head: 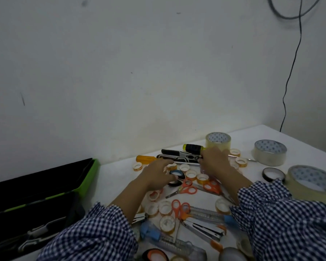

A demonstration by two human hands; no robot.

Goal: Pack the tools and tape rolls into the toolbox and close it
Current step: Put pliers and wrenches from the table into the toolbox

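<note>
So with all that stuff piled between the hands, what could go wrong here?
Loose scissors lie blade-out among the small rolls, so a reaching left hand might get nicked. The right hand could nudge the big roll and set it rolling. The toolbox sits far left, so carried items may drop.

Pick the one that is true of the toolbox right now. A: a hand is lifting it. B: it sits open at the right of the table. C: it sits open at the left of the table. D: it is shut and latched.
C: the toolbox stands open with its green-edged lid raised, left of both hands.
</note>
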